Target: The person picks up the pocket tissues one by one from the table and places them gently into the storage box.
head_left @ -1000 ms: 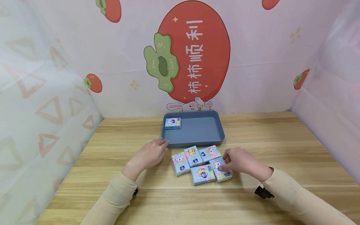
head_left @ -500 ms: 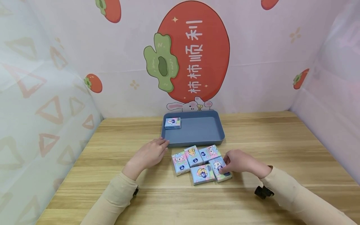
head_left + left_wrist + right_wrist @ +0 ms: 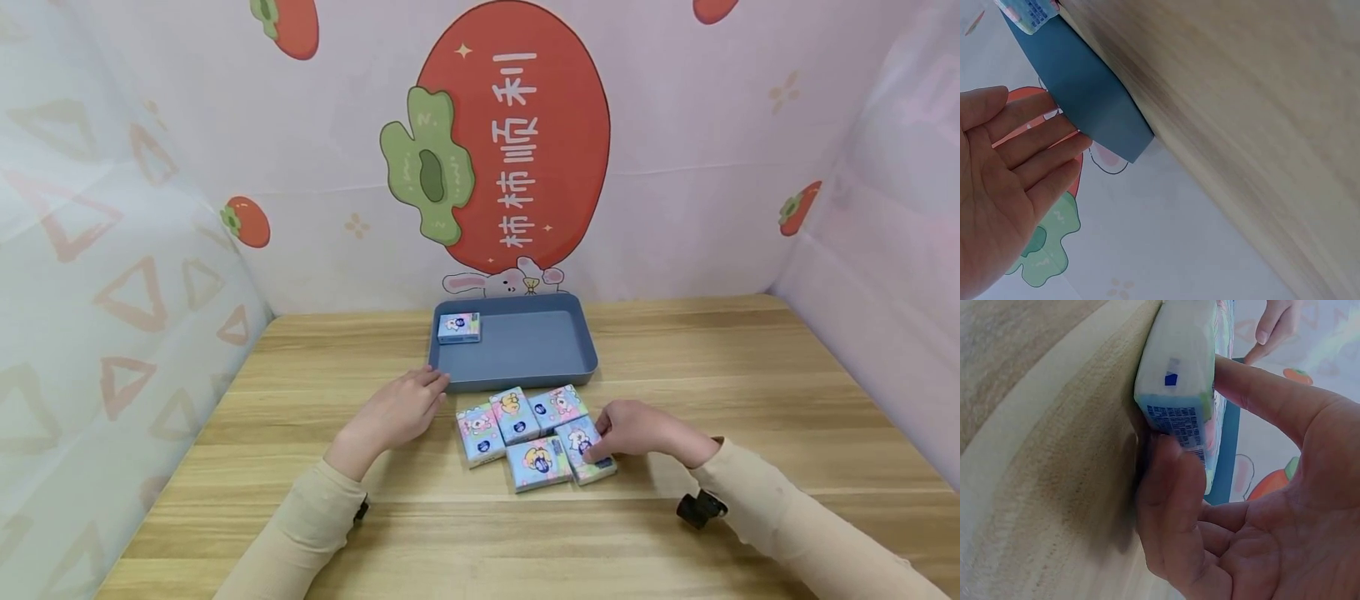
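Note:
My right hand (image 3: 643, 431) is at a small pastel tissue pack (image 3: 577, 439) on the table. Its thumb lies on the printed top and its curled fingers meet the near-right side; in the right wrist view they reach the pack's (image 3: 1175, 369) lower edge. My left hand (image 3: 392, 419) has its fingers extended, fingertips at the near-left corner of a blue-grey tray (image 3: 517, 386). Its palm shows bare in the left wrist view, beside the tray wall (image 3: 1082, 84). Several other tissue packs (image 3: 538, 462) lie flat and close together before the tray.
One more tissue pack (image 3: 459, 328) lies inside the tray, at its far-left corner. The wooden table (image 3: 465, 542) ends at a fabric backdrop (image 3: 330, 258) behind the tray. Similar cloth walls stand at both sides.
The right fingers have shifted slightly on the side of the tissue pack. The packs, the tray and my left hand stay in place.

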Demonstrator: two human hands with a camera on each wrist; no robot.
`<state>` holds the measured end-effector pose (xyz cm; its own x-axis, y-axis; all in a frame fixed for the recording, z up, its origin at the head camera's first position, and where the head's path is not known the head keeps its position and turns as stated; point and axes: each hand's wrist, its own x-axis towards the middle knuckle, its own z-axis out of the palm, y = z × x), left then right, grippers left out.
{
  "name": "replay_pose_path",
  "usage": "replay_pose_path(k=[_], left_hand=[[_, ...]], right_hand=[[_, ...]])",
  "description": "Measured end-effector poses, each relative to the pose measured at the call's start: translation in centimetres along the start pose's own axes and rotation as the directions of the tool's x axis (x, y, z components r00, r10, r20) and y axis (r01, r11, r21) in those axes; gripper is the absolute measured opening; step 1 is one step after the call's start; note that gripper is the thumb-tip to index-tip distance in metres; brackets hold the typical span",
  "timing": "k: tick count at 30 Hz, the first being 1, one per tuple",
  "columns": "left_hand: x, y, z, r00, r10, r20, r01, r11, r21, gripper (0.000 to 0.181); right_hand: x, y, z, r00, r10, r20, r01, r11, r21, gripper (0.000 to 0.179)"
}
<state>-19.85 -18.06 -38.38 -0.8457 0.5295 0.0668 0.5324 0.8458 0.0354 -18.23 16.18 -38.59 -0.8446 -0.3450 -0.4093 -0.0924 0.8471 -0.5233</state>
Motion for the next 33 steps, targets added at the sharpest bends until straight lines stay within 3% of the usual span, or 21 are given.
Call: replay_pose_path(k=[14, 22, 33], left_hand=[[0.0, 0.02, -0.08, 1.0, 0.001, 0.003, -0.001, 1.0, 0.012, 0.037], [0.02, 0.06, -0.09, 1.0, -0.008, 0.012, 0.008, 1.0, 0.008, 0.038], [0.03, 0.07, -0.06, 1.0, -0.009, 0.008, 0.009, 1.0, 0.004, 0.038]], right_hand=[[0.22, 0.1, 0.08, 1.0, 0.021, 0.014, -0.021, 1.0, 0.012, 0.043], [0.24, 0.15, 0.09, 1.0, 0.017, 0.018, -0.018, 0.999, 0.03, 0.03], [-0.15, 0.34, -0.21, 0.999, -0.011, 0.036, 0.009, 0.999, 0.046, 0.028]])
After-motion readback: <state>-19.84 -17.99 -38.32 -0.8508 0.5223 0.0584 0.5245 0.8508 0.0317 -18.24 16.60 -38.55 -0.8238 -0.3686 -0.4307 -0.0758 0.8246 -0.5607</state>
